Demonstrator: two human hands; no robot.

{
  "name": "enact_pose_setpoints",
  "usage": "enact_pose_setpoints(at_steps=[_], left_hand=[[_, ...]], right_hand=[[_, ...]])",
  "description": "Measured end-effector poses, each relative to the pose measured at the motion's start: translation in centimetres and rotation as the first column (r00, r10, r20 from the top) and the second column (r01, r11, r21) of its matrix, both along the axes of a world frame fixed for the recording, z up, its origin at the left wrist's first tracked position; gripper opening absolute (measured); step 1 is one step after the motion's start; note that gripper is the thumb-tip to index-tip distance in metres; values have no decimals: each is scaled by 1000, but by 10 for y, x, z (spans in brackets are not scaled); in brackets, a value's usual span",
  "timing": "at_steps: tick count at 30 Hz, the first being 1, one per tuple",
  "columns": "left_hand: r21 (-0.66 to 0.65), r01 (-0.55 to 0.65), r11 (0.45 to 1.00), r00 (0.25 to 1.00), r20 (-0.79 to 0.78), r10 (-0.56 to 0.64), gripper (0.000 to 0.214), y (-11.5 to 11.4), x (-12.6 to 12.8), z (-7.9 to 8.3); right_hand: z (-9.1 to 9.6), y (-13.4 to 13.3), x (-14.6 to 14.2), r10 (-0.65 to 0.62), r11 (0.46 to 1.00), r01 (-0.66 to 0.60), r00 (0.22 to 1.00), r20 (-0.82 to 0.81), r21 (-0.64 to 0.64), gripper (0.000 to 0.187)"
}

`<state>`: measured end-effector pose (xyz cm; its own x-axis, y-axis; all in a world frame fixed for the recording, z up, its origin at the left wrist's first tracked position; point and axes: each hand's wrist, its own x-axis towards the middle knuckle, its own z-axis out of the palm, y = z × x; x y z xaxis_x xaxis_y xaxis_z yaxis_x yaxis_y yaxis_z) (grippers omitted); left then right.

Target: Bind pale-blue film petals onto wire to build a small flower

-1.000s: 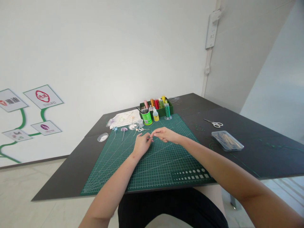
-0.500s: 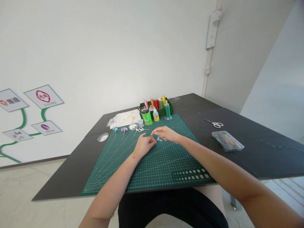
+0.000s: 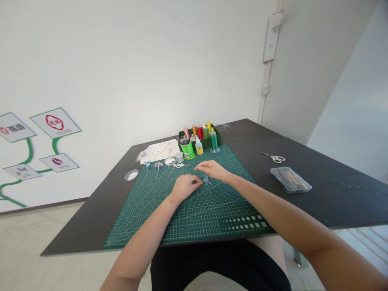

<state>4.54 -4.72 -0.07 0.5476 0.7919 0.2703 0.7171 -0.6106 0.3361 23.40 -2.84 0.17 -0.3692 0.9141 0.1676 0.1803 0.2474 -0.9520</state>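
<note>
My left hand [image 3: 185, 185] is closed in a pinch just above the cutting mat [image 3: 194, 218]. At its fingertips is a small light-blue flower [image 3: 206, 179] with thin petals; whatever stem it has is too fine to see. My right hand [image 3: 213, 170] hovers a little higher and to the right, thumb and forefinger pressed together. Anything between those fingertips, such as a thread, is too small to make out. Beyond the hands lie small scissors [image 3: 181, 165], a purple flower [image 3: 158, 165] and another blue flower [image 3: 147, 164] on thin stems.
Behind the mat stand a green can [image 3: 188, 151] with tools, a glue bottle [image 3: 199, 146], a green thread spool [image 3: 214, 140] and a box [image 3: 206, 143] of spools. Larger scissors [image 3: 274, 157] and a plastic case [image 3: 290, 180] lie right. A round dish [image 3: 131, 175] sits left.
My left hand has shifted slightly right and toward me, and the blue flower has moved with it. The left thumb has lowered. My right hand has moved slightly right, still pinched.
</note>
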Motion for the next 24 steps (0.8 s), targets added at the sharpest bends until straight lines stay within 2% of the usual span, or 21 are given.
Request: enact_pose_setpoints(at_steps=[2,8,14,24], left_hand=[[8,-8,1000,1000,1,8,15,-1,1,1],[-178,79,981,989,138,-54,20,-1,1,2],[-157,97,983,984,161,-71,21,-5,3,6],[-98,84,992,986,151,-69,19,-3,3,4]], right_hand=[[1,-1,0,-28,999,28,999,26,20,38],[1,0,-1,-81,996,78,995,54,53,35],[-6,7,0,-101,992,97,994,49,77,29],[-9,10,3,-128,987,119,989,76,108,29]])
